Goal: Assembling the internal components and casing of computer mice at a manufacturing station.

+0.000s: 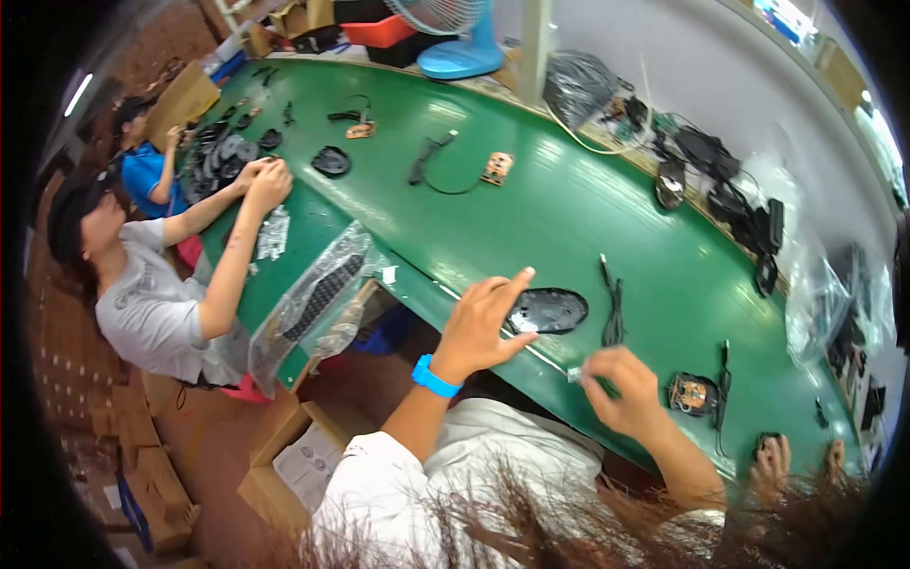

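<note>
1. Mouse shell point(547, 310), a black computer-mouse housing lying hollow side up on the green workbench point(531, 218), sits just beyond the fingertips of the left hand point(479, 327); this is the piece the work centres on.

2. Green workbench curves away past both hands, carrying loose black cables, a folded cable point(613, 305) just right of the shell, and small circuit boards point(497, 168) well beyond the fingers.

3. Left hand, with a blue wristband point(434, 376), is spread wide and slack, fingers released; the thumb tip touches or nearly touches the shell's near edge, the index finger points up past its left end. It grips nothing.

4. Right hand point(621, 389) is curled, thumb and forefinger pinched on a small pale part point(574, 375) at their tips; what the part is cannot be told.

5. Part-built mouse point(693, 394) with an exposed orange board lies just right of the right hand's knuckles.

6. Judged from this, the step in hand looks like fitting a small component into the open shell: the left hand is placed to steady it while the right brings the part.

7. Next move would call for the left fingers to pin the shell flat, and the right to carry its pinched part leftward over the cavity without dropping it.
</note>
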Action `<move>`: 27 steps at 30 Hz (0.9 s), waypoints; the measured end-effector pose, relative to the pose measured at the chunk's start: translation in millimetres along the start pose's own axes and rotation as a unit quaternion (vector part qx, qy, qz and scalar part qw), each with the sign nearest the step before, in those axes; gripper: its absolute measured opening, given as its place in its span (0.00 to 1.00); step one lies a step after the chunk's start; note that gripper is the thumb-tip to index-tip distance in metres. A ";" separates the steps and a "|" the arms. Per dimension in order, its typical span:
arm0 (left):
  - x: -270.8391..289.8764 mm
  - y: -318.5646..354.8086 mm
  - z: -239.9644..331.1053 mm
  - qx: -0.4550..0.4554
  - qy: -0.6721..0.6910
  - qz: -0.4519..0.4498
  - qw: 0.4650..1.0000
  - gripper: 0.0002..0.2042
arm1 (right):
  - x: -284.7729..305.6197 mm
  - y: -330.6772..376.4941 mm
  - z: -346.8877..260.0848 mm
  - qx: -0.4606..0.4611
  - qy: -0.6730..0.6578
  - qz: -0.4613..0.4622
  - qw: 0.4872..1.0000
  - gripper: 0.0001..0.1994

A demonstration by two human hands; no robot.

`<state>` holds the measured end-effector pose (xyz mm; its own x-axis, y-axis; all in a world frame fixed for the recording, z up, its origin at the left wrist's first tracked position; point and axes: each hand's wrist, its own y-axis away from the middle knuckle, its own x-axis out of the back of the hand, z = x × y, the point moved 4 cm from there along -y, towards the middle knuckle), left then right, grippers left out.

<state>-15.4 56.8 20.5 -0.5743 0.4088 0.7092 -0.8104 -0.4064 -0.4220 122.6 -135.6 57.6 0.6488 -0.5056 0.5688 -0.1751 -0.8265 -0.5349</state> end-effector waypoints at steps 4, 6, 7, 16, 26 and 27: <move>-5.1 0.0 -5.9 -0.001 0.002 -0.003 1.000 0.46 | -1.2 -33.3 27.5 -0.087 0.005 0.015 0.996 0.11; -3.6 3.3 -4.9 -0.001 0.005 0.001 1.000 0.46 | -11.5 -47.1 39.2 -0.139 -0.018 -0.004 0.990 0.09; -4.9 2.5 -4.4 -0.005 0.003 -0.003 1.000 0.46 | -14.8 -48.9 45.7 -0.139 -0.012 -0.008 0.990 0.09; -6.4 0.8 -3.1 -0.004 0.018 -0.032 0.999 0.41 | -46.1 -57.5 66.2 -0.167 0.124 -0.157 0.965 0.08; -4.6 -0.4 -2.3 -0.045 -0.002 -0.051 0.998 0.34 | -30.7 -45.2 62.1 -0.179 0.086 -0.095 0.976 0.10; -5.0 -0.9 -3.4 -0.041 0.001 -0.056 0.998 0.34 | -31.0 -43.6 64.5 -0.184 0.088 -0.092 0.975 0.10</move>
<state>-12.1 57.9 15.3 -0.4807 0.4500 0.7526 -0.8757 -0.2906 -0.3855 157.8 -67.9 23.0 0.5624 -0.3477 0.7502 -0.3422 -0.9238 -0.1717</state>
